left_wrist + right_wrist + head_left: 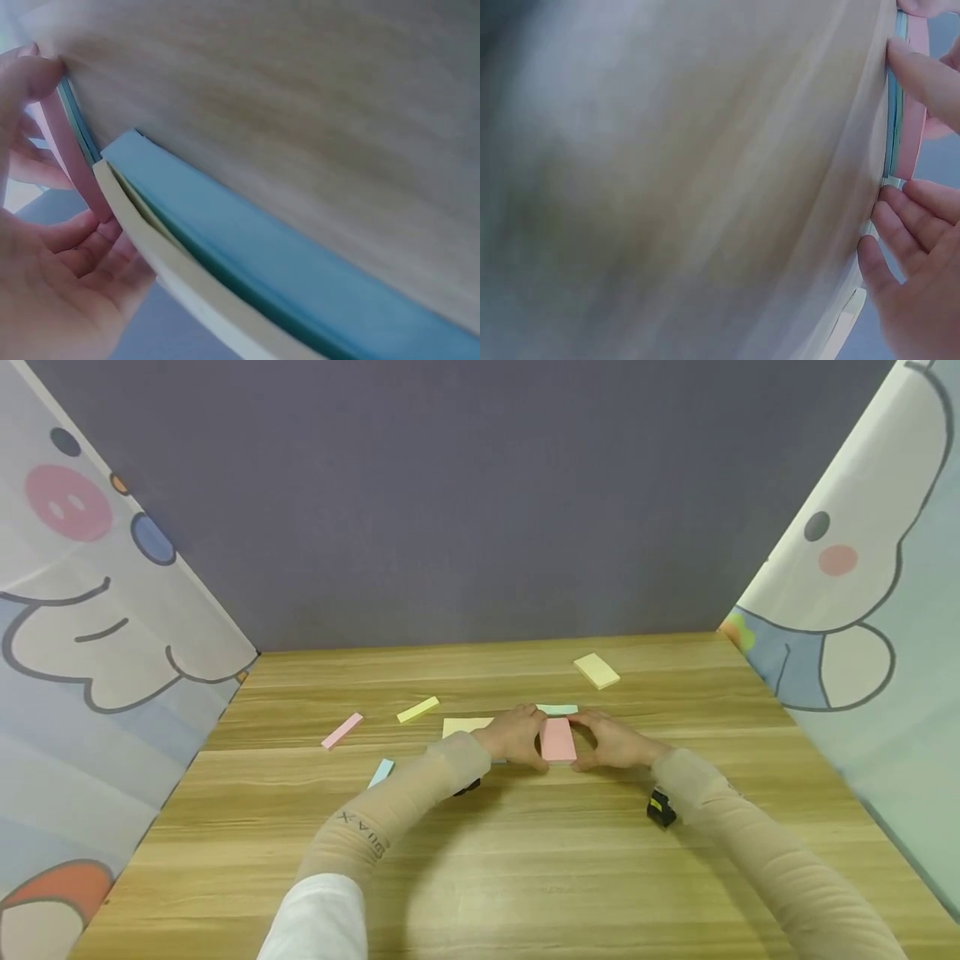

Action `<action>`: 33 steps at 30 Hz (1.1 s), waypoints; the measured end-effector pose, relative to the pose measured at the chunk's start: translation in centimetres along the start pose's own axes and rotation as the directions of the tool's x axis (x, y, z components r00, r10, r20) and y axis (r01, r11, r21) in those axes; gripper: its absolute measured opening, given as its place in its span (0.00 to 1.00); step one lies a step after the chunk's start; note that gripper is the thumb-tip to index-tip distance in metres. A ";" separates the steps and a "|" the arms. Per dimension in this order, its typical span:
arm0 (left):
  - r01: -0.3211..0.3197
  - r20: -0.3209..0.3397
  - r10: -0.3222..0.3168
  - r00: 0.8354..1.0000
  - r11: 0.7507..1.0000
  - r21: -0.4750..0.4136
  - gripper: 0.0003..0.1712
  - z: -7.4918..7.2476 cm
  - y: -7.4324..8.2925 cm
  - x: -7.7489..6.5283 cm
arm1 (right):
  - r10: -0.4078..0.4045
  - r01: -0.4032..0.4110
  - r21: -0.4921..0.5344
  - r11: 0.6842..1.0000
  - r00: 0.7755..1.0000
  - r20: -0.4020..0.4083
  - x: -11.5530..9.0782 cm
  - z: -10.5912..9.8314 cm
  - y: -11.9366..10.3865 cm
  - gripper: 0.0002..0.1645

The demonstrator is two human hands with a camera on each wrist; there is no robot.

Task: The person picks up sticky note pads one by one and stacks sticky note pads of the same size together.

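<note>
A pink sticky note pad [557,740] lies on top of a small stack, with blue and green layers under it in both wrist views. My left hand [516,739] holds the stack's left side, thumb near the front corner and fingers toward the back. Opposite it, my right hand [617,742] holds the right side in the same spread. Just left of the stack is a pale yellow pad [465,724], partly covered by my left hand; the left wrist view shows a blue pad [285,240] beneath it. A pale green strip [557,710] lies beyond the pink pad.
On the wooden table [540,877], a pink strip [342,731], a yellow strip [417,709] and a light blue strip [381,772] lie to the left. Another pale yellow pad [597,671] lies at the back right. A grey wall [480,510] rises behind the table.
</note>
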State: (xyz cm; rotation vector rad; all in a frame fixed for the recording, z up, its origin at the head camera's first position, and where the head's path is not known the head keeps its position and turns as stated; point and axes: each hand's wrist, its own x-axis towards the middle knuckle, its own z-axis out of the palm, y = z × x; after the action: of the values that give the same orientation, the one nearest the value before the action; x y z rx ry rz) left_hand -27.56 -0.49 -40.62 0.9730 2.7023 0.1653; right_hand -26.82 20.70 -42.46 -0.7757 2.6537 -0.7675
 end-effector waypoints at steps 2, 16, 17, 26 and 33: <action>0.004 -0.006 -0.004 1.000 1.000 0.003 0.45 0.1 -0.1 0.1 | -0.002 0.002 -0.003 1.000 1.000 0.004 0.0 0.0 0.0 0.53; 0.031 0.020 -0.032 0.999 0.999 0.005 0.46 0.1 0.5 0.2 | -0.038 0.039 0.071 0.997 0.999 -0.012 -0.8 -2.3 0.7 0.52; 0.032 0.019 -0.032 0.999 0.999 0.004 0.46 0.1 0.5 0.2 | -0.041 0.042 0.051 0.998 0.999 -0.023 -0.8 -2.5 0.6 0.51; 0.041 0.002 -0.041 0.999 0.999 -0.022 0.44 0.0 0.5 -0.2 | 0.070 -0.074 -0.026 0.997 0.991 -0.115 -0.2 -4.5 -0.2 0.41; 0.035 -0.017 -0.036 0.999 0.997 -0.062 0.44 0.4 0.4 -0.4 | 0.093 -0.100 -0.035 0.994 0.982 -0.166 0.7 -5.6 0.5 0.39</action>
State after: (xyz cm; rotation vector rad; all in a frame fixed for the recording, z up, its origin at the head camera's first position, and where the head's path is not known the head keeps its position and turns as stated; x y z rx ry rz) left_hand -26.93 -0.46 -40.83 0.9099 2.7113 0.2502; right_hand -29.76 22.95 -38.18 -0.6128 2.8396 -0.7819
